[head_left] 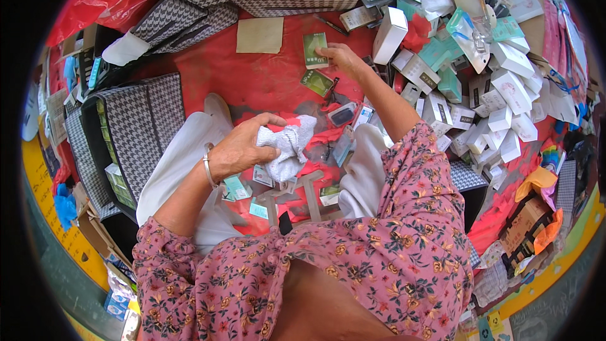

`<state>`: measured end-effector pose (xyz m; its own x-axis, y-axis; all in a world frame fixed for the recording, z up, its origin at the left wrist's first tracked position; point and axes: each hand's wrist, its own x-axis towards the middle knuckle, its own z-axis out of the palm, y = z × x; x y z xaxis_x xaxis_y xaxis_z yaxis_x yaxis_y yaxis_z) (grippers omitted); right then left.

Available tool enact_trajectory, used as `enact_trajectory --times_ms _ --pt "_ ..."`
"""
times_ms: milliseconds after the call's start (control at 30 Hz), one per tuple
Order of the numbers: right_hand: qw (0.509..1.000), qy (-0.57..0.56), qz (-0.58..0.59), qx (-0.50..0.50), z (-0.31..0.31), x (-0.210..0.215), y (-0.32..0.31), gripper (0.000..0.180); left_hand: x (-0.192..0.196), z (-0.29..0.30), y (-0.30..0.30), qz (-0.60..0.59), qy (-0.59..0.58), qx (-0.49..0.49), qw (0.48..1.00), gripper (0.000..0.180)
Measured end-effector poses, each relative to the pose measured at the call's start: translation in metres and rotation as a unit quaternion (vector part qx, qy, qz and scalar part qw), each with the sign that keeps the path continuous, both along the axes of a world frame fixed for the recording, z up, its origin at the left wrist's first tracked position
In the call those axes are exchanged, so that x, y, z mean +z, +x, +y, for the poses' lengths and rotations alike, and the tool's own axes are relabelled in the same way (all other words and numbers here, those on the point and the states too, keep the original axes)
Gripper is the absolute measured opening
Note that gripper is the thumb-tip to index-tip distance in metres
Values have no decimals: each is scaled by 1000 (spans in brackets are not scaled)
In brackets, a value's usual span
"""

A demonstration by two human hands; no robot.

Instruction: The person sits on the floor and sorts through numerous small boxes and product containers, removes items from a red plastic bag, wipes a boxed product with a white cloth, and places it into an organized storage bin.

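My left hand is closed around a crumpled pale grey cloth, held above the red sheet between my legs. Farther out to the right, my right hand pinches the edge of a flat green packet. Just below that one, a second green packet lies tilted on the sheet. Nearer my right knee is a small dark device in a light-coloured pack. Several small teal and white cards and boxes, such as a teal box, are scattered under the cloth.
A large heap of white boxes and blister packs spreads on the right. Houndstooth-patterned storage boxes stand at the left, one holding green packets, with more at the back. A tan square sheet lies ahead on the red sheet.
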<state>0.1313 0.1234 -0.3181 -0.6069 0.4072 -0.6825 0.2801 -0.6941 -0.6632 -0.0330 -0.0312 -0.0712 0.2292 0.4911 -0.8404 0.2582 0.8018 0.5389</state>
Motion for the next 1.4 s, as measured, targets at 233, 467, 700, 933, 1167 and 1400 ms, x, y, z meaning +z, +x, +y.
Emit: enact_trajectory --times_ms 233,467,700,933,1167,1400 --pt "997 71 20 12 1 -32 -8 32 -6 -6 -3 1 65 -11 998 46" --pt "573 702 -366 212 65 -36 10 19 4 3 1 -21 23 17 999 44" --pt "447 733 -363 361 62 -37 6 20 -1 -7 -1 -9 47 26 999 43" --pt "817 455 -264 235 -3 17 -27 55 1 -4 -2 2 49 -25 998 44" --pt "840 507 -183 67 9 23 7 38 -1 -4 0 -21 25 -14 999 45" --pt "748 443 -487 -87 30 57 100 62 -3 -7 0 23 119 -58 991 43"
